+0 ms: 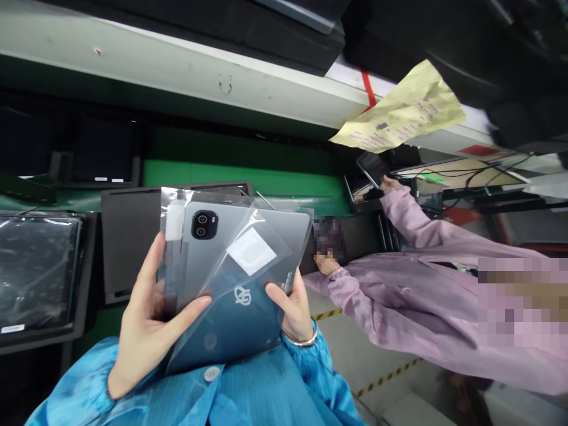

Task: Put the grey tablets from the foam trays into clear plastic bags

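Observation:
A grey tablet [231, 248], back side up with its camera block at the top left, sits half inside a clear plastic bag [235, 319] that carries a white label and a printed logo. My left hand [146, 313] grips the tablet's left edge, thumb pressed across the bag. My right hand [293, 305], a thin bracelet on its wrist, holds the right edge of the tablet and bag. Both of my sleeves are blue.
A dark tray [39, 272] lies at the left, another dark panel [128, 236] behind the tablet. A green surface [231, 174] runs behind. At the right a co-worker in a pink coat [426, 296] reaches toward a tablet [375, 168]. A yellow sheet [403, 112] hangs above.

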`<state>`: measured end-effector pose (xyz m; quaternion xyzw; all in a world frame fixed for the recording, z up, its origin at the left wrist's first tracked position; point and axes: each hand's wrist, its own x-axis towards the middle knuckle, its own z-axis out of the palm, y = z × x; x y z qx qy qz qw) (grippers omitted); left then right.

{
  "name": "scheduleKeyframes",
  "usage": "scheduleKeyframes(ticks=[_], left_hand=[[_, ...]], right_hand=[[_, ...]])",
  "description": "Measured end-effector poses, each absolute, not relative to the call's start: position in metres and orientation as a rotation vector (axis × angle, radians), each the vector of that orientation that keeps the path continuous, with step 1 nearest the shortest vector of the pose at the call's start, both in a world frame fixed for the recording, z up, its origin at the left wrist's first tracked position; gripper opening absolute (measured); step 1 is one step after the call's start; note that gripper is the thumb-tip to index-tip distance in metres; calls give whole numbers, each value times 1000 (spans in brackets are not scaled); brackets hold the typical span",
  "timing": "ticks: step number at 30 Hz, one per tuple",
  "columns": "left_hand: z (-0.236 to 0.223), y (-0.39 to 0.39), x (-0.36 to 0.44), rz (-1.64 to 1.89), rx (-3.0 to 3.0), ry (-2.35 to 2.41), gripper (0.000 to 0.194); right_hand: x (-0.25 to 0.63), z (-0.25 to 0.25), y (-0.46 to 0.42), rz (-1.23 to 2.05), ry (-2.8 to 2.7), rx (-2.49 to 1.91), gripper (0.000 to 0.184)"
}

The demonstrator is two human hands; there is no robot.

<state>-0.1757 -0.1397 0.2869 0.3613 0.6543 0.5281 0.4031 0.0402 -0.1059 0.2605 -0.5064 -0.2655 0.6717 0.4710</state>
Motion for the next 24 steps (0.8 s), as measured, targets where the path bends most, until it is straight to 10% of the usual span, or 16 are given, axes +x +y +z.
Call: scheduleKeyframes(ticks=[24], left_hand=[[271, -149, -180, 1313, 748, 1701, 76]], right_hand=[[37, 264, -110, 1753, -283, -1225, 70]])
